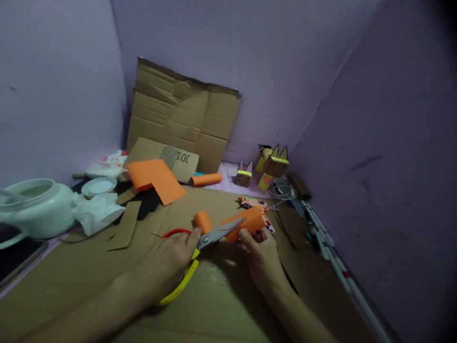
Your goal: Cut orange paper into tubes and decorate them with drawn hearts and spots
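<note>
While a pale green teapot [35,207] crowded the far left edge of the cardboard work surface [89,271], with crumpled white tissue [94,212] just beside it and a dark slab cut off by the frame below it, the near left stretch of cardboard lay bare. Behind the tissue sat a white lid [99,186], and a loose cardboard scrap [123,226] lay in front of it. Further in, a folded orange paper sheet [157,178] rested at the foot of a torn cardboard panel [182,119] leaning on the back wall.

The left hand [167,264] was closed around the red and yellow handles of the scissors [200,243], whose blades were parted over the orange paper roll [244,223]. A short orange piece [203,221] stood just behind the blades. The right hand [260,252] gripped the roll from below, fingers curled on its right end, close in front of a patterned scrap [255,204].

Near the back wall lay another orange roll [206,179] and small paper cat figures [271,166], with a white cable [283,190] beside them. Pens [321,233] lined the right wall, narrowing the room there.
</note>
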Tool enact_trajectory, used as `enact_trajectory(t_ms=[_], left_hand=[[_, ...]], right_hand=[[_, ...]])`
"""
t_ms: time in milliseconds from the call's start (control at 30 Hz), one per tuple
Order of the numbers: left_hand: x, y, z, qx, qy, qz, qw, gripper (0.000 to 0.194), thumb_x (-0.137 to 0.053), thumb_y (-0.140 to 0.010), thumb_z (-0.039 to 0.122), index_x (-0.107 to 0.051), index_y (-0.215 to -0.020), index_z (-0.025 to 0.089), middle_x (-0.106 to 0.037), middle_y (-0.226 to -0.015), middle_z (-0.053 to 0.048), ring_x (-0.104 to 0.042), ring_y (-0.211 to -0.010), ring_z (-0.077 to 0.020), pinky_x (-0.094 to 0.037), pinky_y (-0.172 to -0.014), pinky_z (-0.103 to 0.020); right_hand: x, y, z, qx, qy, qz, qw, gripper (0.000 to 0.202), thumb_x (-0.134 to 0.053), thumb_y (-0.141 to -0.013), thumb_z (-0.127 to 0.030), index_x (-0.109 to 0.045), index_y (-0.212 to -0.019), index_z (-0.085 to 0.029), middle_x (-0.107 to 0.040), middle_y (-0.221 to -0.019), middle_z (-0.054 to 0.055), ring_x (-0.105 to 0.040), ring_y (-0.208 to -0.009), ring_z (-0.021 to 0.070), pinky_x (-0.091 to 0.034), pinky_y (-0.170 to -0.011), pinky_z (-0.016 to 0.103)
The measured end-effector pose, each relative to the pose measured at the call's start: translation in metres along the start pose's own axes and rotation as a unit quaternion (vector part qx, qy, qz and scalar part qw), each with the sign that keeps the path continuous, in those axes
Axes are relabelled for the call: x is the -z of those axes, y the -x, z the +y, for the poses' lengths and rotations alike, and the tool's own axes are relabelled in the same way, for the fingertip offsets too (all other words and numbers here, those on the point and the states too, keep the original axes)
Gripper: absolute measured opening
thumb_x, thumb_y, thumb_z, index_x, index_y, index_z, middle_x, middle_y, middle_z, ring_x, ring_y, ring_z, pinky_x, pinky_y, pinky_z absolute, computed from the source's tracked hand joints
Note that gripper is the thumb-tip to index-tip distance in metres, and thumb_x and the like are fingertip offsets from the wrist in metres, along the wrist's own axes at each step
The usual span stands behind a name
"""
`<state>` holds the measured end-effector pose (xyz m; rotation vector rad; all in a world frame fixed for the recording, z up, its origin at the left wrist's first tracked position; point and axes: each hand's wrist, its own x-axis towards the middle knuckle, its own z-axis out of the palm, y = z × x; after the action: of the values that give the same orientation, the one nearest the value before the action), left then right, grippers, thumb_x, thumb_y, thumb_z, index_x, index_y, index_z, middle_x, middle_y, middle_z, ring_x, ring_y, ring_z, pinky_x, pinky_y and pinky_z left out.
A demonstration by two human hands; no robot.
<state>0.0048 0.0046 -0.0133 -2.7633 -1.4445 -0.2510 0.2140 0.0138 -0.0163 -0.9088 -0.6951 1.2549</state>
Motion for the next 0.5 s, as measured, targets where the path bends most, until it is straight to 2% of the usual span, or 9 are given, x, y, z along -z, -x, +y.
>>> enact_trajectory(t_ms=[133, 267, 400, 500], left_hand=[[0.001, -0.001, 0.001, 0.011, 0.006, -0.026, 1.000, 0.053, -0.041, -0.081, 0.009, -0.044, -0.134, 0.013, -0.068, -0.096, -0.014, -0.066, -0.081, -0.0281, -0.052, -0.067, -0.037], [0.004, -0.002, 0.002, 0.015, 0.015, -0.035, 0.999, 0.053, -0.042, -0.080, 0.009, -0.045, -0.133, 0.015, -0.069, -0.092, -0.012, -0.067, -0.078, -0.0276, -0.051, -0.065, -0.036], [0.007, -0.001, 0.004, 0.017, 0.092, -0.038, 0.995, 0.049, -0.046, -0.080, 0.010, -0.048, -0.128, 0.018, -0.069, -0.087, -0.008, -0.067, -0.074, -0.0236, -0.050, -0.064, -0.030], [0.013, -0.002, 0.002, 0.023, 0.146, -0.011, 0.989, 0.047, -0.043, -0.082, 0.010, -0.048, -0.128, 0.021, -0.070, -0.087, -0.007, -0.067, -0.077, -0.0224, -0.050, -0.067, -0.029]], right_hand=[[0.001, 0.000, 0.000, -0.002, 0.013, 0.005, 1.000, 0.038, -0.088, -0.055, -0.030, -0.067, -0.084, -0.018, -0.073, -0.079, 0.003, -0.067, -0.066, 0.0179, -0.057, -0.058, 0.028], [0.001, 0.000, 0.002, -0.002, 0.022, 0.001, 1.000, 0.036, -0.087, -0.057, -0.031, -0.067, -0.084, -0.018, -0.072, -0.076, 0.002, -0.066, -0.062, 0.0177, -0.057, -0.056, 0.028], [0.000, 0.000, 0.002, -0.012, 0.019, -0.008, 1.000, 0.039, -0.088, -0.055, -0.031, -0.067, -0.084, -0.019, -0.073, -0.076, 0.002, -0.066, -0.063, 0.0177, -0.057, -0.056, 0.028], [-0.003, 0.001, -0.001, -0.034, 0.007, -0.023, 0.999, 0.041, -0.090, -0.051, -0.032, -0.067, -0.083, -0.018, -0.073, -0.076, 0.002, -0.067, -0.062, 0.0174, -0.056, -0.053, 0.026]])
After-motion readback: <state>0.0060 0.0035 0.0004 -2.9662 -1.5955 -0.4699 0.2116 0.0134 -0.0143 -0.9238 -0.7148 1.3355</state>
